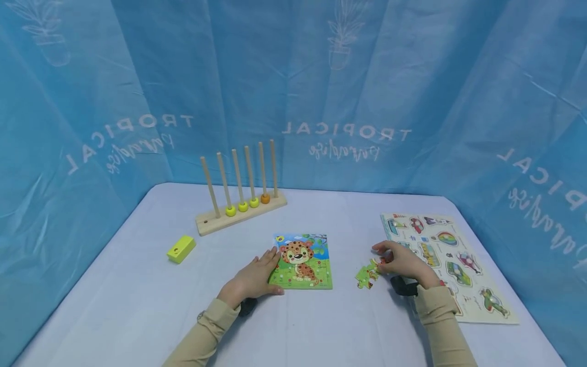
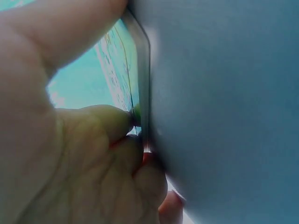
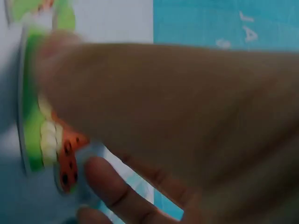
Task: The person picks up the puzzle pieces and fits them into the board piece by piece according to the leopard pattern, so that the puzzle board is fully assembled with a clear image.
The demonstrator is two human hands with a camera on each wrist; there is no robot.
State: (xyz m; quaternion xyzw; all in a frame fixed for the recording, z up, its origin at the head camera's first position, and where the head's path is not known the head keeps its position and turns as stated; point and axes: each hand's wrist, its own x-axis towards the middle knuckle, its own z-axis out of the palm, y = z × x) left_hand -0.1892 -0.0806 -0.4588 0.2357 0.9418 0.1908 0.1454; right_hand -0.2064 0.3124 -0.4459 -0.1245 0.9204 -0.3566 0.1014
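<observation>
A square leopard jigsaw puzzle (image 1: 304, 257) lies flat near the middle of the white table. Along its left edge rests my left hand (image 1: 256, 275), fingers extended and thumb by the lower left corner; in the left wrist view the fingertips touch the board's edge (image 2: 144, 70). To the right, my right hand (image 1: 405, 262) is over a small group of loose green puzzle pieces (image 1: 365, 275). The right wrist view shows the blurred thumb over a green piece with an orange spotted paw (image 3: 65, 144), the other fingers spread apart from it.
Behind the puzzle stands a wooden peg rack (image 1: 243, 214) with several yellow beads and an orange one. A yellow block (image 1: 181, 249) lies at the left. A picture peg board (image 1: 486, 318) lies partly under the right forearm. Blue curtains (image 1: 293, 92) surround the table.
</observation>
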